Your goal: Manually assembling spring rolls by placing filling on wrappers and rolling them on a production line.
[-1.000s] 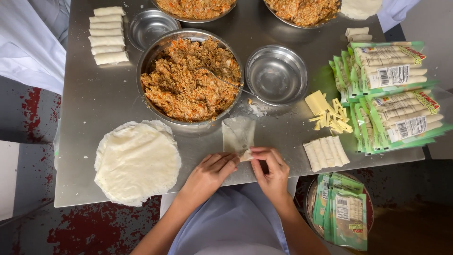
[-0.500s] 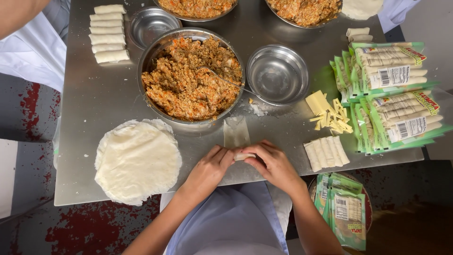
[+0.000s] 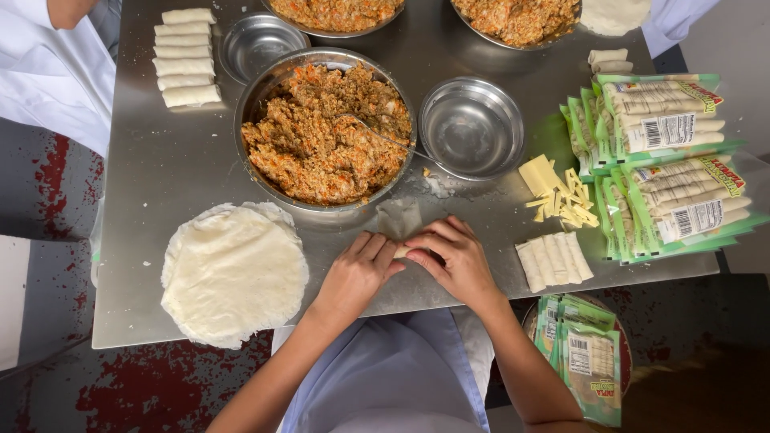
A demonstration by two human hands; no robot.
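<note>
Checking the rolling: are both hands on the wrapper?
Touching. The head view shows the left hand and right hand pressed on the wrapper, fingers covering its near end.

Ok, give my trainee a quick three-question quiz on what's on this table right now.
1. True or false: both hands, left hand and right hand, rest on the wrapper in front of the big bowl of filling.
2. Which lies nearest the left hand? A) stack of round wrappers B) cheese sticks C) green packets
3. Fill in: the row of finished rolls beside the right hand counts ____ pieces.

Key: 1 true; 2 A; 3 four.
</note>
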